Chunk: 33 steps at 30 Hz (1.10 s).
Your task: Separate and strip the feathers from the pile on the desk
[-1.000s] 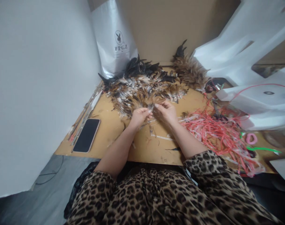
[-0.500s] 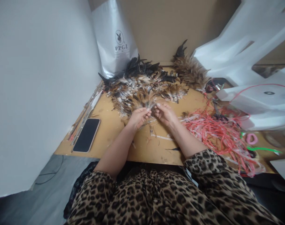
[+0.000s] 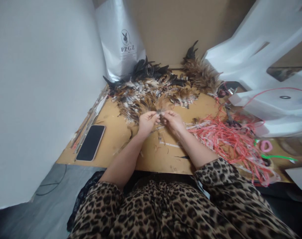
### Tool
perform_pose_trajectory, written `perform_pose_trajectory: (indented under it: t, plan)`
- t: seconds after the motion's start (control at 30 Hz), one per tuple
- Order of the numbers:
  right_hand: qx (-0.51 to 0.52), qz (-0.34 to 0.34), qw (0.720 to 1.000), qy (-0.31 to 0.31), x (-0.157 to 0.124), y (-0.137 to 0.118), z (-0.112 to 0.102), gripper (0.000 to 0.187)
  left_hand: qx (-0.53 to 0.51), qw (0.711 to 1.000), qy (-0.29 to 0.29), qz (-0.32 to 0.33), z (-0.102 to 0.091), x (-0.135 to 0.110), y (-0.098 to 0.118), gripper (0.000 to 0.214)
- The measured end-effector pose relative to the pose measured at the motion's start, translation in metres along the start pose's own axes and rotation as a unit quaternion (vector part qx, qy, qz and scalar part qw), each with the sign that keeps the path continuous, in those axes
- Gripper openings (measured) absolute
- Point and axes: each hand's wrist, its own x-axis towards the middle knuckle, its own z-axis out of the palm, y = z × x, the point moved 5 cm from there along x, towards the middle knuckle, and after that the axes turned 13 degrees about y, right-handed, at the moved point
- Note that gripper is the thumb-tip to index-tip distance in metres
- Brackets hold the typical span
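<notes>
Brown feathers (image 3: 163,102) fan upward between my two hands, their lower ends pinched close together. My left hand (image 3: 148,123) grips them between thumb and fingers from the left. From the other side my right hand (image 3: 173,121) pinches them too, its fingertips almost touching the left ones. How many feathers are held is too blurred to tell. Just beyond my hands lies a broad pile of feathers (image 3: 141,88), brown and white in front with black tips at the back.
A bundle of brown feathers (image 3: 202,76) leans at the back right. Tangled pink and red strips (image 3: 230,142) lie right of my arm. A phone (image 3: 91,142) rests at the left edge. A white bag (image 3: 123,43) stands behind the pile, and a white machine (image 3: 285,103) at right.
My hands have come slightly closer together over the feathers, and the feathers spread differently between them. The right fingers now point more toward the left hand. The surroundings have stayed put.
</notes>
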Motion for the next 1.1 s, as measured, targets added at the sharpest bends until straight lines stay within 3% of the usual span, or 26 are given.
perform_pose_trajectory:
  t: [0.27, 0.5, 0.87, 1.1]
  plan:
    - [-0.031, 0.001, 1.000, 0.003, -0.002, -0.004, -0.001, 0.027, -0.023, 0.996, -0.038, -0.076, 0.002, 0.004, -0.013, 0.016]
    - [-0.085, -0.064, 0.994, 0.000, 0.004, -0.009, -0.006, 0.025, -0.056, 0.983, -0.107, -0.141, 0.003, 0.001, -0.021, 0.019]
    - [-0.123, -0.071, 0.990, -0.016, 0.000, -0.010, -0.006, 0.029, 0.048, 0.994, -0.084, -0.045, 0.005, -0.002, -0.011, 0.013]
    - [-0.140, -0.072, 0.987, -0.016, 0.002, -0.012, -0.007, 0.034, 0.052, 0.989, -0.125, -0.061, 0.007, -0.005, -0.016, 0.020]
